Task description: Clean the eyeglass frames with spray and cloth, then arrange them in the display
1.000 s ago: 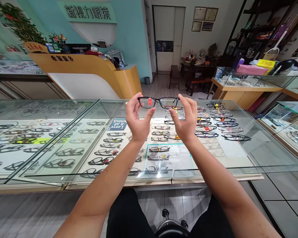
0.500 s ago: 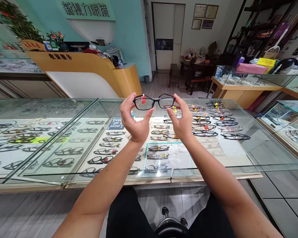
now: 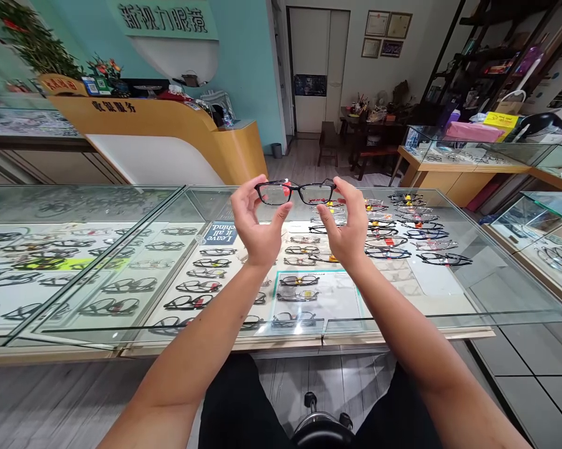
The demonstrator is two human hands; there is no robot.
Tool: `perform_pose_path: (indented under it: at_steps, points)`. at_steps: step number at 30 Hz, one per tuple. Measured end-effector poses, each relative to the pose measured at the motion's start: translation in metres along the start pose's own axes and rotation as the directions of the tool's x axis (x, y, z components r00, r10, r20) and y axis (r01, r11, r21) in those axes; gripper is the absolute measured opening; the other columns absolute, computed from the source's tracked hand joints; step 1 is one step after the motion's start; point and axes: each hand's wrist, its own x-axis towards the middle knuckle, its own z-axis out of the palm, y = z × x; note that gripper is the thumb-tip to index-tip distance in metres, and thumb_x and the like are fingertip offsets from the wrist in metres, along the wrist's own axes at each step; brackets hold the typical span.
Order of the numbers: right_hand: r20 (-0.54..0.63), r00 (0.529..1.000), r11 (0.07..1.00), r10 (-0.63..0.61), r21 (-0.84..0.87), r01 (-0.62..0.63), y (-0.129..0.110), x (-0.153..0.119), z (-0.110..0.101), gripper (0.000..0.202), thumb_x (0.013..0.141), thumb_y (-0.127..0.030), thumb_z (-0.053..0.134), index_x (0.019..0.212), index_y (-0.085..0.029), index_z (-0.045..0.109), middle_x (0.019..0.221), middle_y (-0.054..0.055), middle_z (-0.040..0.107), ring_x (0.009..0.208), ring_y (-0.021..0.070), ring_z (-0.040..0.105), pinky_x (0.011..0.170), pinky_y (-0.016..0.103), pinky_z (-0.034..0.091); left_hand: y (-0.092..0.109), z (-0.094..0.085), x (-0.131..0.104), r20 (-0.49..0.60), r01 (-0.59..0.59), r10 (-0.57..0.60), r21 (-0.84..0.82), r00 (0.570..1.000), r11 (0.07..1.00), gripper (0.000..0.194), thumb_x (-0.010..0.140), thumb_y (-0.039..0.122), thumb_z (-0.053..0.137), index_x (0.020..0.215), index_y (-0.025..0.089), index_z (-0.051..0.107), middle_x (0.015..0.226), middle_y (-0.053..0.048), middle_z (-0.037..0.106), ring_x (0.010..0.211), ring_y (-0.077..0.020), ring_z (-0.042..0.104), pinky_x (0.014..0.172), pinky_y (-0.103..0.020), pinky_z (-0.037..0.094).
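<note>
The left hand [image 3: 257, 227] and right hand [image 3: 348, 224] grip black-rimmed eyeglasses [image 3: 296, 188] by opposite ends. Below stands a glass display case [image 3: 453, 319].

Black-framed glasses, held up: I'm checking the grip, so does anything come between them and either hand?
Nothing visible does: the left hand and right hand each hold one end of the black-framed glasses directly.
</note>
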Motion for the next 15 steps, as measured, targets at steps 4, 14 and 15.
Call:
perform_pose_path:
  at_steps: [4, 14, 15]
  points:
    - [-0.016, 1.000, 0.999, -0.020, -0.042, 0.020, -0.0003, 0.0008, -0.0009, 0.053, 0.114, -0.051, 0.062, 0.164, -0.036, 0.055, 0.155, 0.014, 0.070, 0.143, 0.0333, 0.069, 0.113, 0.058, 0.065, -0.0020, 0.0022, 0.0003, 0.009, 0.017, -0.016, -0.043, 1.000, 0.999, 0.074, 0.092, 0.068, 0.089, 0.147, 0.030, 0.056, 0.149, -0.012, 0.068, 0.141, -0.0304, 0.070, 0.114, -0.045, 0.060]
    - [-0.052, 0.993, 0.994, -0.108, -0.035, 0.106, -0.0036, 0.0006, -0.0027, 0.057, 0.113, -0.048, 0.061, 0.168, -0.038, 0.050, 0.159, 0.013, 0.066, 0.152, 0.0356, 0.063, 0.124, 0.065, 0.058, -0.0039, 0.0010, 0.0005, -0.032, -0.110, 0.108, -0.076, 0.994, 0.991, 0.086, 0.089, 0.077, 0.086, 0.155, 0.034, 0.050, 0.159, -0.013, 0.061, 0.152, -0.0362, 0.063, 0.121, -0.056, 0.057]
    - [-0.056, 0.992, 0.993, -0.113, -0.033, 0.111, -0.0033, 0.0007, -0.0027, 0.057, 0.113, -0.048, 0.060, 0.168, -0.038, 0.050, 0.159, 0.013, 0.066, 0.152, 0.0356, 0.063, 0.125, 0.066, 0.057, -0.0043, 0.0005, 0.0005, -0.028, -0.105, 0.104, -0.070, 0.994, 0.992, 0.088, 0.089, 0.078, 0.086, 0.156, 0.034, 0.049, 0.160, -0.013, 0.061, 0.153, -0.0366, 0.063, 0.122, -0.057, 0.056]
